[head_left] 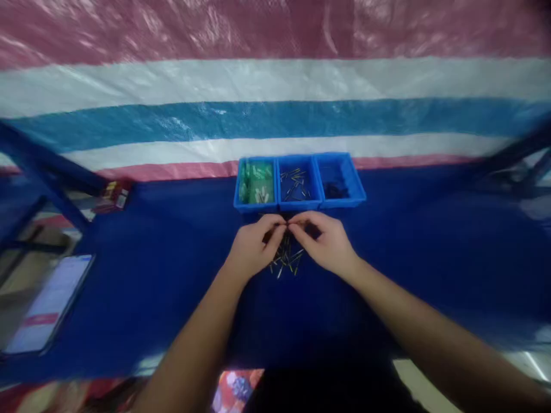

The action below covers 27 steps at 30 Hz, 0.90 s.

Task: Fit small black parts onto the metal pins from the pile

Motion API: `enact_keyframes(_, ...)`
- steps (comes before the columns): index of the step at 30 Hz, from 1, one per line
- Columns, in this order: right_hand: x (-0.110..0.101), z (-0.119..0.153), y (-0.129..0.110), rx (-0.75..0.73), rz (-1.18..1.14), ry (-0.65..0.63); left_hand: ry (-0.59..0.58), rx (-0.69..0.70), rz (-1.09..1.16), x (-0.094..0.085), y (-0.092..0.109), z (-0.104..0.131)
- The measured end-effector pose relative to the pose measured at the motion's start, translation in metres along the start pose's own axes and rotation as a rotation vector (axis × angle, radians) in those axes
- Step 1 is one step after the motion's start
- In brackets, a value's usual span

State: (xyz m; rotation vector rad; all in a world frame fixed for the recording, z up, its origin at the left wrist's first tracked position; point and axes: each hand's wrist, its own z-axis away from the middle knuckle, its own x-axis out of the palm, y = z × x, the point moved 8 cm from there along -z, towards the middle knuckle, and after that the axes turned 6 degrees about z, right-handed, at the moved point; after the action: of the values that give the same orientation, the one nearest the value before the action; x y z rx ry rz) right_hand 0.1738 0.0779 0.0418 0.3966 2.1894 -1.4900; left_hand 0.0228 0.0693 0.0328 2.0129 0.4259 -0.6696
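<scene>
My left hand (pixel 259 244) and my right hand (pixel 325 241) meet over a pile of thin metallic pieces (pixel 286 258) on the dark blue table. Both hands are closed in a pinch, fingertips nearly touching; what sits between them is too small to name. Just beyond stand three blue bins side by side. The left bin (pixel 257 205) holds a green bag and small whitish pieces. In the middle bin (pixel 300 204) lie several thin metallic pieces. Small dark pieces show in the right bin (pixel 343 202).
A phone (pixel 49 304) lies at the table's left edge. Near the back left is a small red box (pixel 114 196). Blue frame posts rise at both sides, and a striped plastic sheet (pixel 275 123) hangs behind the table.
</scene>
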Motion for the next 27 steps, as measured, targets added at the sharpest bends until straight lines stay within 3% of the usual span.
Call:
enact_keyframes(5, 0.0022, 0.0013, -0.0022, -0.004, 0.008, -0.023, -0.033, 0.032, -0.058, -0.0017, 0.0030, -0.0015)
enact_keyframes(13, -0.0002, 0.0006, -0.0011, 0.041, 0.009, -0.023, 0.054, 0.019, 0.041, -0.0051, 0.0031, 0.0011)
enact_keyframes(27, 0.0013, 0.0011, -0.0019, 0.028, 0.006, -0.042, 0.015, 0.008, 0.013, -0.0037, 0.0015, 0.0003)
